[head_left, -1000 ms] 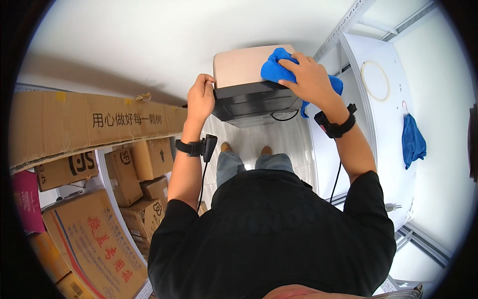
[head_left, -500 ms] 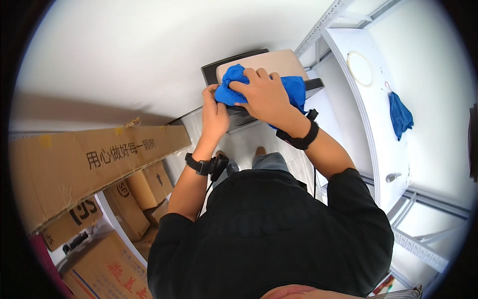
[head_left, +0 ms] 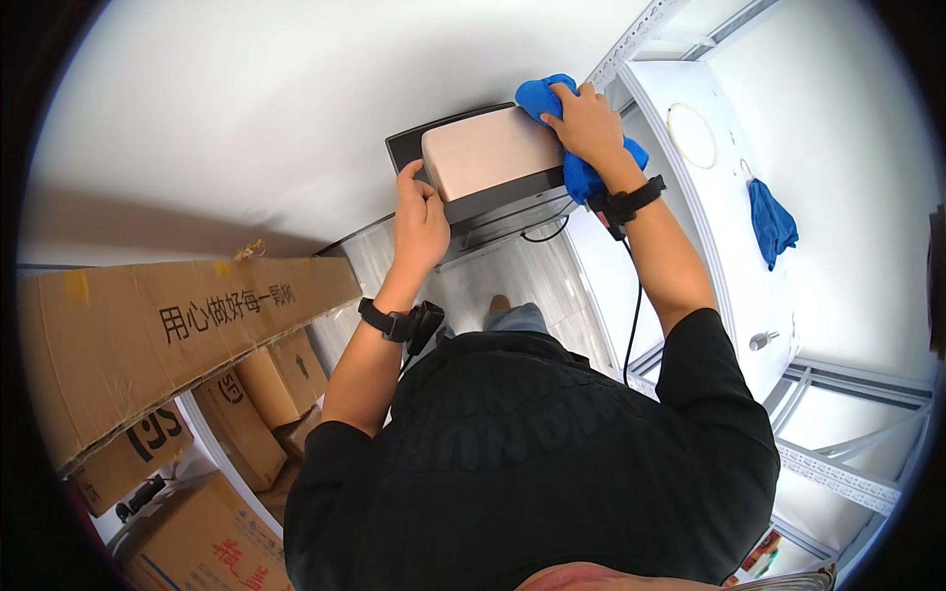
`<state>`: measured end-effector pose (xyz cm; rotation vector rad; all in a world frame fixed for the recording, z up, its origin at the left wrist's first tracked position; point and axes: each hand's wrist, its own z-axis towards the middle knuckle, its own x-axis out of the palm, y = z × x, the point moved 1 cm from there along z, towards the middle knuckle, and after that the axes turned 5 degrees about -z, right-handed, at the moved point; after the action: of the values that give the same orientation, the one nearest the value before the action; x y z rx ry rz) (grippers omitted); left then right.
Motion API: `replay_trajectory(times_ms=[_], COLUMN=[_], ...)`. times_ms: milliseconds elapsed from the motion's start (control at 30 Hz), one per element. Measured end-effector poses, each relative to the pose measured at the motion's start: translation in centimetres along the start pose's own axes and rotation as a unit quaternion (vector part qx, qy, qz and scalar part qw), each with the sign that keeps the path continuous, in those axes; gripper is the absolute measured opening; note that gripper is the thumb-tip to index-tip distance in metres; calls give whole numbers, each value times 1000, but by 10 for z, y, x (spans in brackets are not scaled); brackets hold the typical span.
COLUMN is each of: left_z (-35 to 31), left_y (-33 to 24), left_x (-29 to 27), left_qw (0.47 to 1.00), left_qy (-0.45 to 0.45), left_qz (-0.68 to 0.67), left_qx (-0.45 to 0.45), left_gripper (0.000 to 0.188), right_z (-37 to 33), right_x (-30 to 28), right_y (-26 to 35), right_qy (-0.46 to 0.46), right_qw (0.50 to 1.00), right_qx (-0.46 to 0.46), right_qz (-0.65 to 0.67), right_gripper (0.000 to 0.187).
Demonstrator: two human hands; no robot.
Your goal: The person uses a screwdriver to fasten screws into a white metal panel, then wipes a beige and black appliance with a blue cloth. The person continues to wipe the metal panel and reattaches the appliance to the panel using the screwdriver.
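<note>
A beige padded-looking block with rounded edges (head_left: 493, 148) rests on a black base (head_left: 501, 196) against the wall. At its left end is my left hand (head_left: 421, 225), index finger stretched along the block's near corner and the other fingers bent; it seems to steady the block rather than grasp it. Around a crumpled blue cloth (head_left: 543, 98) the fingers of my right hand (head_left: 594, 133) are closed, at the block's right end. Part of the cloth spreads out below that hand, beside the wrist. Exactly where the cloth touches the block is hidden.
To my right stands a white panel (head_left: 680, 236) with a pale ring (head_left: 691, 137) and a hanging blue cloth bag (head_left: 772, 225) on it. Metal shelf framing (head_left: 636, 44) rises behind. Cardboard boxes (head_left: 177, 305) fill the left side. A black cable (head_left: 633, 315) hangs from my right wrist.
My right hand has carried the blue cloth rightward along the block, so most of its beige top now shows. My left hand stays near the left end.
</note>
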<state>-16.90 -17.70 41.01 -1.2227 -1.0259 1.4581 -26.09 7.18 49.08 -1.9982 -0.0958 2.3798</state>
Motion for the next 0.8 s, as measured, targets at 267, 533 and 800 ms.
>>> replay_trajectory(times_ms=[267, 533, 800], left_z=[0, -1, 3], left_y=[5, 7, 1], left_x=[1, 0, 0], left_qw=[1000, 999, 999], left_qy=[-22, -29, -16], left_qz=[14, -33, -33], left_qx=[8, -6, -26], left_gripper=[52, 55, 53], right_z=[-28, -28, 5], right_x=[-5, -6, 3], right_y=[104, 92, -15], right_qy=[-28, -12, 14], right_qw=[985, 984, 997], right_qx=[-161, -167, -70], right_qz=[55, 59, 17], right_gripper=[44, 45, 48])
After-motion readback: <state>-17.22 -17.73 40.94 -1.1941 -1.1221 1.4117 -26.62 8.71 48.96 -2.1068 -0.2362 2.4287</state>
